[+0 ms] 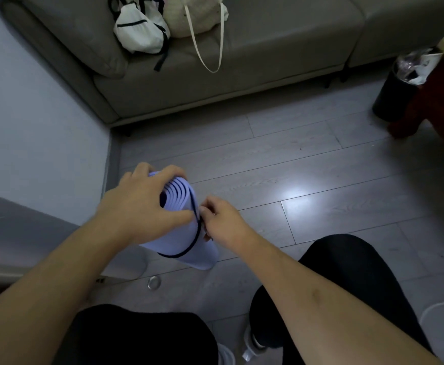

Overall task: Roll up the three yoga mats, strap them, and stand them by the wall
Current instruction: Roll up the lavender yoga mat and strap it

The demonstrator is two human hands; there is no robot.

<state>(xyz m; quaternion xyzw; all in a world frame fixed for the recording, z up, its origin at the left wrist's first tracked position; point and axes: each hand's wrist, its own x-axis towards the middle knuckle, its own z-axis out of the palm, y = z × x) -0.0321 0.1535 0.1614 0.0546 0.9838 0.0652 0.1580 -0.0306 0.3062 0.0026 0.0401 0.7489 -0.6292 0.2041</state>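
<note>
A grey sofa (242, 61) runs along the far side of the room, carrying a white backpack with black trim (139, 32) and, just beside it, a cream tote bag (197, 17) whose handle hangs over the seat front. The grey plank floor (294, 167) lies in front, meeting a pale wall (31, 114) on the left. At the right edge stands a red stool (437, 101) with a black bin (395, 96) lined with clear plastic touching its side. The rolled lilac yoga mat (178, 246) stands close to upright on the floor near the wall, its spiral end facing up. The left hand (141, 204) grips the top of the roll, fingers curled over the far rim and thumb pressed on the near edge. The right hand (223, 219) pinches a black strap (196, 233) that loops around the mat's upper part. A small metal ring (154, 282) lies on the floor near the mat's base.
</note>
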